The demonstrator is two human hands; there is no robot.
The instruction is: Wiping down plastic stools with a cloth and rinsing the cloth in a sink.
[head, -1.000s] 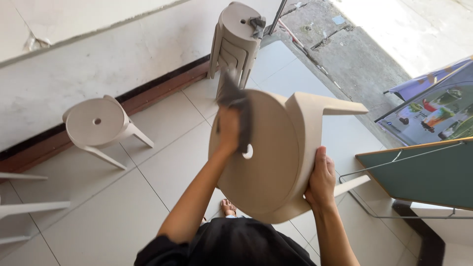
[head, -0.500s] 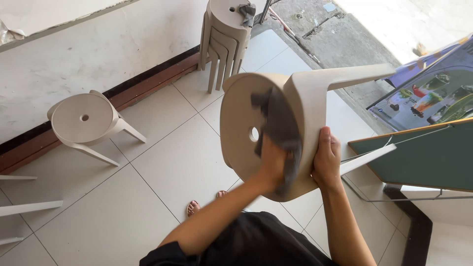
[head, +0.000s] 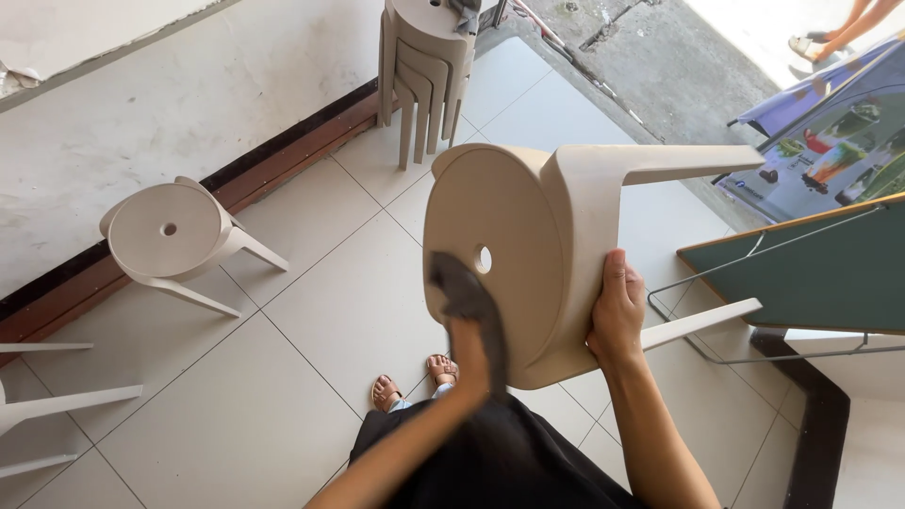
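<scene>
You have one beige stool [head: 528, 254] tipped in your two hands, one dark cloth [head: 468, 302] on its seat, one stool [head: 170, 236] standing alone by the wall, and one stack of stools [head: 424, 66] beyond.

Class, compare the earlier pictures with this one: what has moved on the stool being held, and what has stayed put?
The left hand has dragged the dark cloth down across the beige stool seat, from its upper edge to its lower edge. The right hand keeps gripping the stool's side. The stool stack and the lone stool stay put.
</scene>
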